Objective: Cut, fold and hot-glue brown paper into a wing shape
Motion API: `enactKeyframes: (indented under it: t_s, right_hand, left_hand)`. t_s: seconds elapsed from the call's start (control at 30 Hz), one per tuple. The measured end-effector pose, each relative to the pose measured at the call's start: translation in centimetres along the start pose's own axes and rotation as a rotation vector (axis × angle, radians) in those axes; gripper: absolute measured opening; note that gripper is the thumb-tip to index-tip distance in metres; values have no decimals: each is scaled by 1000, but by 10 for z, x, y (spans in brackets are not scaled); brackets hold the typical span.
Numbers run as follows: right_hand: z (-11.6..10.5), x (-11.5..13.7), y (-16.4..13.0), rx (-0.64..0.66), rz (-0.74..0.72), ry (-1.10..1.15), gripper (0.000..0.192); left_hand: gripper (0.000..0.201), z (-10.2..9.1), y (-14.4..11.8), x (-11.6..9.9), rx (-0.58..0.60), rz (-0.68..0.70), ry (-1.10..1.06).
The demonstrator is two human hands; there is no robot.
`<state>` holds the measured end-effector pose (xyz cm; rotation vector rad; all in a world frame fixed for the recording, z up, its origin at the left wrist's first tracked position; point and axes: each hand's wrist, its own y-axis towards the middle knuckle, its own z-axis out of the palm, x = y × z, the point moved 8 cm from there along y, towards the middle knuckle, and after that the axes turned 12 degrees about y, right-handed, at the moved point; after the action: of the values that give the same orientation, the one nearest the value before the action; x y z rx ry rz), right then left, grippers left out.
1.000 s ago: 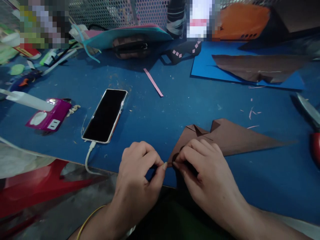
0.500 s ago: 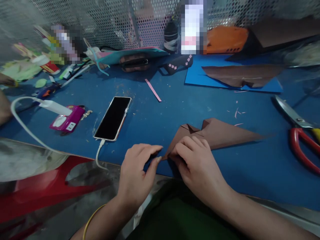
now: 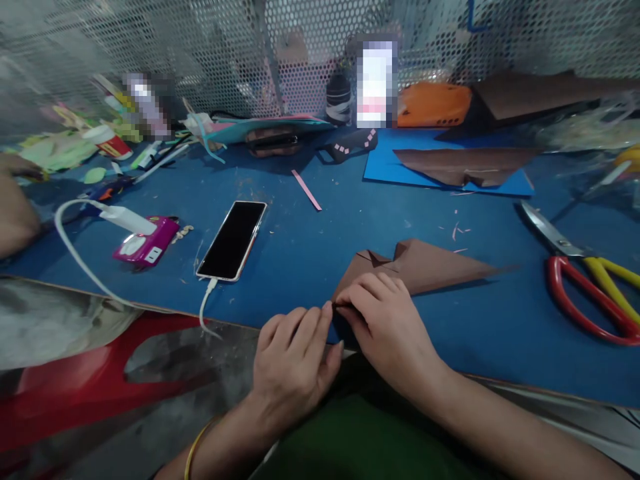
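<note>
**Both hands pinch the near corner of a folded brown paper at the table's front edge**

The right hand (image 3: 393,327) lies curled over the near left corner of the folded brown paper (image 3: 430,267), fingers bent and closed down on it, thumb tucked under out of sight. The left hand (image 3: 295,357) meets it from the left, its fingertips (image 3: 326,311) drawn together and touching the same corner; whether it grips the paper or only presses it cannot be told. A yellow bangle (image 3: 196,445) sits on the left wrist.

The paper lies flat on the blue table (image 3: 310,247), its long point running out to the right, with small folded flaps at its top. Its pinched corner sits just beside the table's front edge, so little room remains toward the person. Open blue surface lies beyond and to the right of the paper. Red-and-yellow-handled scissors (image 3: 585,287) lie well apart on the right. A smartphone (image 3: 233,240) on a white cable (image 3: 206,303) lies to the left, near the front edge, with a pink power adapter (image 3: 145,243) further left. Another person's hand (image 3: 15,213) shows at the far left edge.
</note>
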<state>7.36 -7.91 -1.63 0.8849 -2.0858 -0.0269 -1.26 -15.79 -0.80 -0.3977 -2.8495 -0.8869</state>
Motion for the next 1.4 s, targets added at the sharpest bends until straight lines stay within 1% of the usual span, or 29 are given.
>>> enactKeyframes:
  t_s: [0.07,0.17,0.27,0.43,0.6,0.73,0.87,1.13,1.3,1.4]
  right_hand:
    - [-1,10,-4,-17,-107,-46,20]
    - [2,24,-17,-5,-272,-189,26]
    - [9,29,-30,42,-332,-297,36]
    - [13,29,-38,52,-327,-334,43]
    - [17,31,-43,46,-317,-381,49]
    - [19,32,-46,-5,-321,-469,48]
    - [10,29,-47,-65,-320,-533,47]
    - [-21,10,-55,-122,-224,-597,44]
    - [-22,7,-56,-139,-236,-618,42]
    - [-19,6,-56,-136,-234,-614,43]
  left_hand:
    - [35,1,-2,0,4,3,5]
    - [38,2,-6,0,23,-6,14]
    - [41,3,-9,-1,51,-11,20]
    - [42,4,-10,-4,52,-30,-7]
    - [41,3,-9,-9,5,-22,25]
    - [42,3,-9,-10,-17,9,58]
    - [45,3,-9,-8,-31,12,56]
    - [50,3,-14,-8,-6,-31,35]
    - [49,3,-6,-18,49,-72,76]
    - [49,4,5,-30,34,-21,48]
